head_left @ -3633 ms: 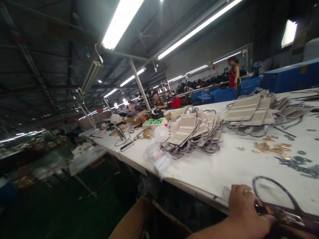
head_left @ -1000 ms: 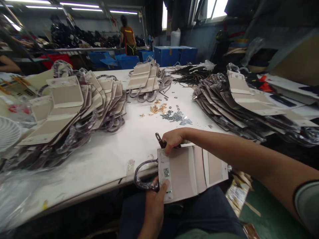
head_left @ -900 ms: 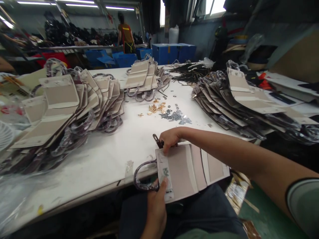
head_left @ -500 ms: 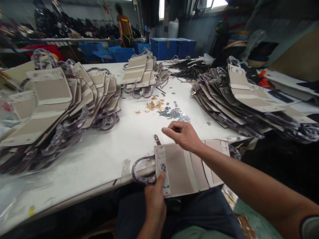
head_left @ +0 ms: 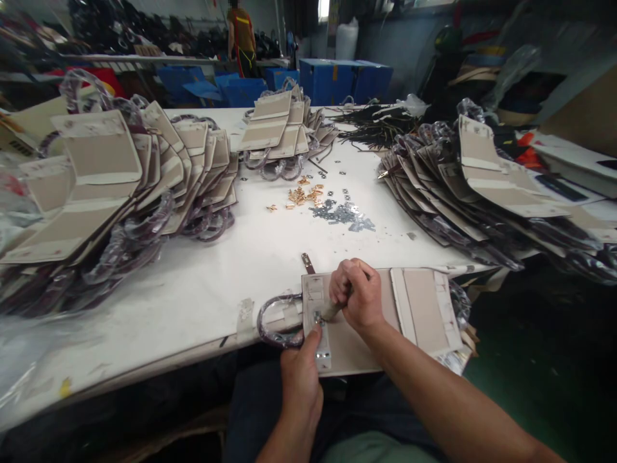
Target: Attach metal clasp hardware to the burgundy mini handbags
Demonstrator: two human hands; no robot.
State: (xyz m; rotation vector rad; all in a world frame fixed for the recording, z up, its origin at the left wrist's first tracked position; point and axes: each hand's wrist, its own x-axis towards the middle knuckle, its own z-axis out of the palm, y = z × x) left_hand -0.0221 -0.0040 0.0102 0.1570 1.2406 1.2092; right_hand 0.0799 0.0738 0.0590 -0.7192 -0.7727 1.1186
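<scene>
The beige panel lies across the near edge of the bench, its near part jutting out over the person's lap; whether it touches the lap I can't tell. A small metal plate sits near its left end. The left hand grips that end, thumb laid on top just beside the plate, the other fingers mostly hidden. The right hand is curled into a fist around a stubby object, too blurred to name, which slants down toward the plate.

A plastic-wrapped dark handle loops out from the panel's left end, another wrapped handle shows past the right one, and a dark strap with a metal tip pokes out beyond the far edge.

Farther in on the bench lies a scatter of gold-coloured pieces, and just beside it a spread of grey metal plates. Similar panels are heaped in a left stack, a far stack and a right stack, with a tangle of black strips behind. Past the bench stand blue boxes, and a person in a red-edged apron is beside another worktable.
</scene>
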